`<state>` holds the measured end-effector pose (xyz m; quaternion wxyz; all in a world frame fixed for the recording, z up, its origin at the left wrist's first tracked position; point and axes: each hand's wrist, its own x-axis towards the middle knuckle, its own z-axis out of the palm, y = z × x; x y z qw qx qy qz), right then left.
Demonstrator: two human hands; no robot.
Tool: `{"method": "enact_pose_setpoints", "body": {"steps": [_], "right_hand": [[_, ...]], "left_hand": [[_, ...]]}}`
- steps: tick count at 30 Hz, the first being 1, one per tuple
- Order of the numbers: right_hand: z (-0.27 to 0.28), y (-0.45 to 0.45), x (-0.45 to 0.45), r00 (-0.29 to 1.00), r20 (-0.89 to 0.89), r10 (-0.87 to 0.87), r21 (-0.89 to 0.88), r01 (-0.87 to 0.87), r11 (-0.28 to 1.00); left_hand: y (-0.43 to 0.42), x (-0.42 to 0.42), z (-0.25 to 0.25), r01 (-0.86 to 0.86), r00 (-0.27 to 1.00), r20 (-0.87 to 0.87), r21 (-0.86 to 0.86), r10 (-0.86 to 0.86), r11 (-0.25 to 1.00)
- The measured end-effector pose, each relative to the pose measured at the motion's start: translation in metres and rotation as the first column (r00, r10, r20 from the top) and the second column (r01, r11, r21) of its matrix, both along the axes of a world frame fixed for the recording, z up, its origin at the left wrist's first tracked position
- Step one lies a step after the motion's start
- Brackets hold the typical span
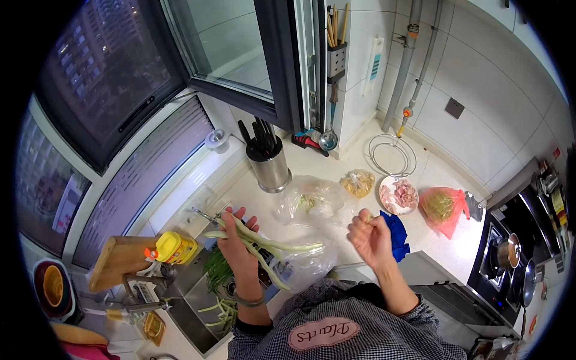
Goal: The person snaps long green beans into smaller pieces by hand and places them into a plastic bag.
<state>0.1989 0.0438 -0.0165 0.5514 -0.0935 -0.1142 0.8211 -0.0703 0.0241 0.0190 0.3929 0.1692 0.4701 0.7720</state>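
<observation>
Several long pale-green beans (pixel 273 245) lie across my left hand (pixel 236 243), whose fingers are curled round them above the sink's right edge. Their far ends reach right and down over a clear plastic bag (pixel 312 262) at the counter's front edge. My right hand (pixel 369 239) is raised over the counter with its fingers curled in and thumb pressed to them; what it holds, if anything, is hidden. A crumpled blue bag or cloth (pixel 396 237) lies just beside it. More cut beans (pixel 223 313) and leafy greens (pixel 221 267) are in the sink (pixel 185 324).
Behind my hands are another clear bag (pixel 309 201), a bag of yellowish food (pixel 358 182), a plate of sliced meat (pixel 398 195) and a pink bag (pixel 443 210). A knife block (pixel 268 165) stands near the window. The stove (pixel 489 270) is at right, a yellow bottle (pixel 175 247) at left.
</observation>
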Motion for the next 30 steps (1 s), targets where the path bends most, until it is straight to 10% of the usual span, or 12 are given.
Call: {"method": "enact_pose_setpoints", "body": {"steps": [3, 5, 9, 16, 23, 26, 28, 30], "right_hand": [[-0.002, 0.004, 0.017, 0.979, 0.190, -0.073, 0.042, 0.067, 0.997], [-0.003, -0.002, 0.016, 0.690, 0.704, -0.170, 0.159, 0.079, 0.984], [-0.026, -0.008, -0.002, 0.502, 0.863, -0.062, 0.174, -0.179, 0.968], [-0.010, -0.018, -0.032, 0.337, 0.920, -0.199, 0.343, -0.450, 0.824], [0.007, -0.015, -0.035, 0.155, 0.909, -0.388, 0.418, -0.316, 0.852], [0.018, -0.006, -0.033, -0.028, 0.776, -0.630, 0.602, -0.264, 0.754], [0.021, 0.000, -0.027, -0.080, 0.595, -0.800, 0.738, -0.339, 0.583], [0.028, 0.003, -0.027, -0.099, 0.515, -0.852, 0.762, -0.403, 0.507]], "left_hand": [[-0.001, -0.007, 0.002, -0.027, 0.999, 0.040, 0.007, 0.027, 1.000], [0.000, -0.007, 0.003, -0.027, 0.998, 0.066, 0.025, 0.026, 0.999], [0.000, -0.003, 0.005, -0.007, 0.997, 0.071, 0.046, 0.003, 0.999], [-0.002, 0.001, 0.005, -0.029, 0.997, 0.070, 0.035, 0.026, 0.999], [-0.008, -0.009, -0.012, -0.020, 0.986, -0.163, 0.088, 0.034, 0.996], [-0.011, -0.024, -0.023, -0.151, 0.877, -0.469, -0.058, 0.106, 0.987], [-0.011, -0.033, -0.025, -0.428, 0.388, -0.850, 0.177, 0.357, 0.886], [-0.026, -0.025, -0.015, -0.330, 0.337, -0.912, 0.119, 0.235, 0.936]]}}
